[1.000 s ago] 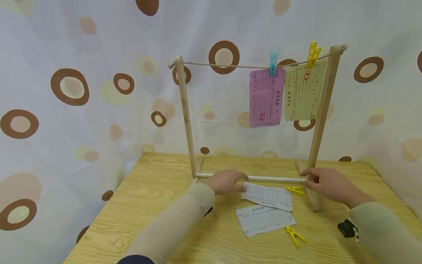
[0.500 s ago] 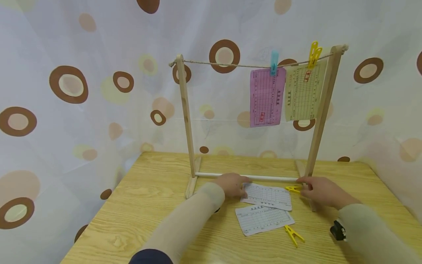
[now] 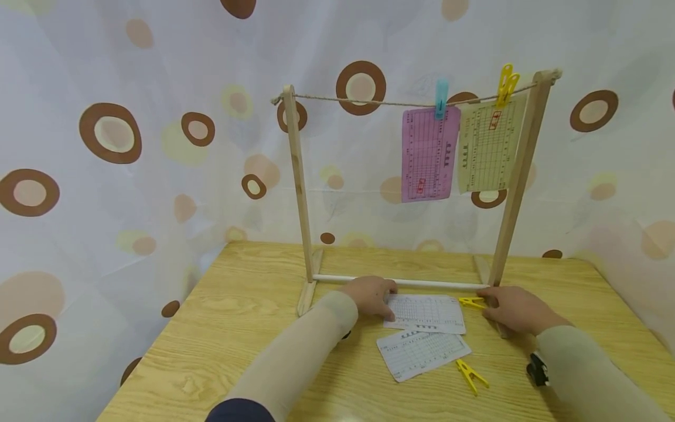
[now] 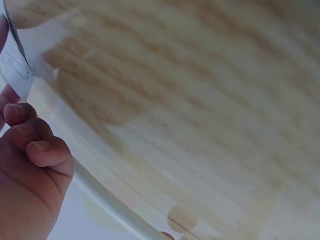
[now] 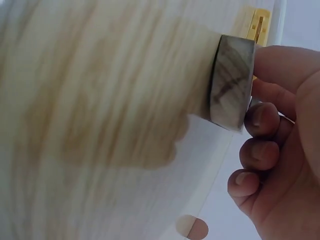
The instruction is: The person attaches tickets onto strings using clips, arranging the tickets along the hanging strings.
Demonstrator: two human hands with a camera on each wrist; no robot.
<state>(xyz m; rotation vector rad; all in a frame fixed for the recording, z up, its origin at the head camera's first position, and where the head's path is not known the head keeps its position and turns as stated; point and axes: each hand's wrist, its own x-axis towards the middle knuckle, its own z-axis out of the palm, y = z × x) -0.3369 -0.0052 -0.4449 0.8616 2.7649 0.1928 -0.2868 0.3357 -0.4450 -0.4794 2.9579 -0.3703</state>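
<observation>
My left hand (image 3: 369,295) pinches the left edge of a white printed slip (image 3: 428,312), thumb below, fingers above. In the left wrist view several fingers are curled, and a corner of the slip (image 4: 17,67) shows at the upper left. A second white slip (image 3: 422,354) lies partly under the first. At the right, my right hand (image 3: 519,308) has thumb and index finger around the legs of a yellow clothespin (image 3: 471,302) on the table. In the right wrist view a wooden foot (image 5: 232,82) hides those fingertips, with yellow plastic showing behind it.
A wooden rack with a left post (image 3: 299,187), right post (image 3: 519,181) and white rod (image 3: 432,284) stands behind. From its string (image 3: 369,102), a blue clothespin (image 3: 441,99) holds a pink slip (image 3: 428,155); yellow clothespins (image 3: 507,87) hold a yellow slip (image 3: 487,146). Another yellow clothespin (image 3: 469,375) lies nearest.
My left hand has moved right onto the upper slip, whose edge has turned straighter. My right hand has moved left and down from the rack's post and closed around the clothespin.
</observation>
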